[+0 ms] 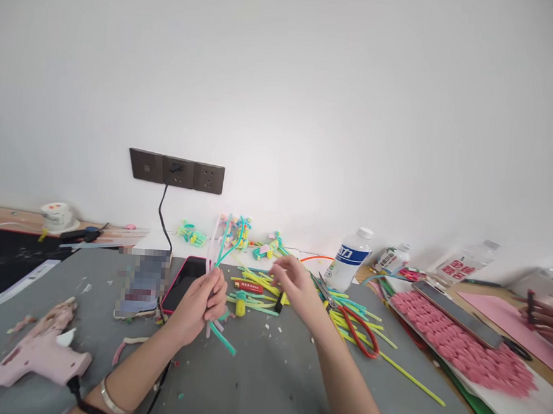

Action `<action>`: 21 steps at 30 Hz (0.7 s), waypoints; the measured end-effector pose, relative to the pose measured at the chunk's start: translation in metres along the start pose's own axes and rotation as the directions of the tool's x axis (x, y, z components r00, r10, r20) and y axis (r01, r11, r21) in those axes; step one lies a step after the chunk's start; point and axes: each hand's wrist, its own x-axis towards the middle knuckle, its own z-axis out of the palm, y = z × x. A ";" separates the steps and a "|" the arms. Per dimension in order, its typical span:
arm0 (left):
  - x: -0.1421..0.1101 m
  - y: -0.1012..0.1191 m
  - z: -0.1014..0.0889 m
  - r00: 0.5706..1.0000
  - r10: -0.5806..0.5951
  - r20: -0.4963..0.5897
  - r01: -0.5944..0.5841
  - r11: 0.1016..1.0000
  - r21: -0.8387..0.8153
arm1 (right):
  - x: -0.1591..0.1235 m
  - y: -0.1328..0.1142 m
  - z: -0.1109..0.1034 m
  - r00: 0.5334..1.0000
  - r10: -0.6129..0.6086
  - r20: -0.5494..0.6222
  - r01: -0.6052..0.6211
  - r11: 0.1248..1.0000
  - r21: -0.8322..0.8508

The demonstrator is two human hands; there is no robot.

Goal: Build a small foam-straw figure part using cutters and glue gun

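Observation:
My left hand [205,299] is closed around a few pipe cleaners, pale pink and teal pipe cleaners [229,251]; their upper ends stand up above the fist and their lower ends poke out below. My right hand [294,283] hovers to the right over a loose pile of yellow and green pipe cleaners [259,301], fingers loosely bent and apart, with nothing visible in them. Close beside it lie a red lighter [248,286], a small yellow-green bundle [240,305] and red-handled scissors [360,337].
A pink glue gun [43,349] lies at left, near two phones, one a red-edged phone [182,282]. Pipe-cleaner figures [268,245] line the wall. A white bottle [347,258] stands at right, by a pink knitted piece [465,343]. Another person's hand [550,324] is at far right.

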 end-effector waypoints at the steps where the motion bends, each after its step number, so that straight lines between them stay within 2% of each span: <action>1: 0.000 0.000 -0.002 1.000 -0.009 0.013 0.009 1.000 -0.013 | -0.011 0.012 -0.015 0.996 -0.008 -0.093 -0.003 0.994 -0.110; 3: 0.001 -0.001 -0.005 1.000 -0.018 0.026 0.019 0.999 -0.037 | -0.034 0.040 -0.044 0.949 0.012 -0.317 -0.126 0.931 -0.342; 5: 0.001 -0.002 -0.007 0.998 -0.044 0.048 0.047 0.997 -0.061 | -0.053 0.068 -0.066 0.902 0.022 -0.432 -0.264 0.820 -0.508; 6: 0.001 -0.002 -0.007 0.996 -0.055 0.064 0.059 0.996 -0.073 | -0.060 0.081 -0.074 0.895 0.025 -0.445 -0.313 0.745 -0.588; 9: 0.000 0.000 -0.007 0.994 -0.071 0.089 0.077 0.995 -0.070 | -0.071 0.103 -0.085 0.917 0.010 -0.398 -0.315 0.630 -0.710; 11: 0.000 0.001 -0.007 0.994 -0.071 0.086 0.077 0.995 -0.061 | -0.072 0.106 -0.089 0.931 0.028 -0.363 -0.311 0.580 -0.753; 14: 0.000 0.002 -0.008 0.994 -0.072 0.085 0.077 0.995 -0.059 | -0.071 0.102 -0.096 0.923 0.084 -0.376 -0.367 0.492 -0.790; 17: 0.001 0.000 -0.008 0.993 -0.074 0.095 0.079 0.995 -0.053 | -0.069 0.095 -0.098 0.935 0.076 -0.346 -0.333 0.523 -0.785; 19: 0.001 -0.001 -0.008 0.992 -0.075 0.106 0.080 0.996 -0.042 | -0.064 0.088 -0.090 0.956 -0.007 -0.292 -0.241 0.545 -0.803; 21: 0.001 -0.001 -0.008 0.990 -0.078 0.117 0.082 0.996 -0.034 | -0.054 0.080 -0.076 0.973 -0.027 -0.228 -0.181 0.517 -0.836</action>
